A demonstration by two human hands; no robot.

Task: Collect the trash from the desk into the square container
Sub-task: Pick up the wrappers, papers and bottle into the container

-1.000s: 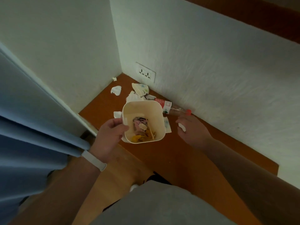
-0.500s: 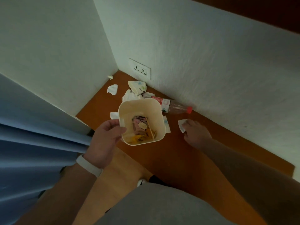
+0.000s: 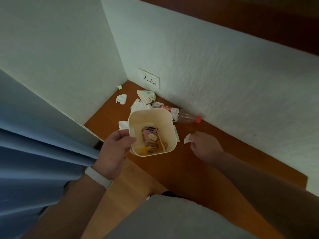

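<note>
My left hand (image 3: pixel 115 149) grips the near left rim of the cream square container (image 3: pixel 168 118), held above the brown desk (image 3: pixel 198 169). Wrappers and a stick lie inside it. My right hand (image 3: pixel 204 146) pinches a small white paper scrap (image 3: pixel 187 138) to the right of the container. Behind the container lie a plastic bottle with a red cap (image 3: pixel 185 116), a crumpled paper cup (image 3: pixel 146 96), white tissues (image 3: pixel 139 106) and another tissue (image 3: pixel 121 98) near the corner. A tissue piece (image 3: pixel 122 125) shows at the container's left.
White walls close the desk's back and left, with a power socket (image 3: pixel 149 79) in the back wall. A tiny scrap (image 3: pixel 119 86) lies in the corner. A blue curtain (image 3: pixel 34 152) hangs at the left. Wooden floor (image 3: pixel 124 187) shows below the desk's edge.
My right hand went down to the desk right of the container and now pinches the white scrap slightly raised. The container stayed in my left hand.
</note>
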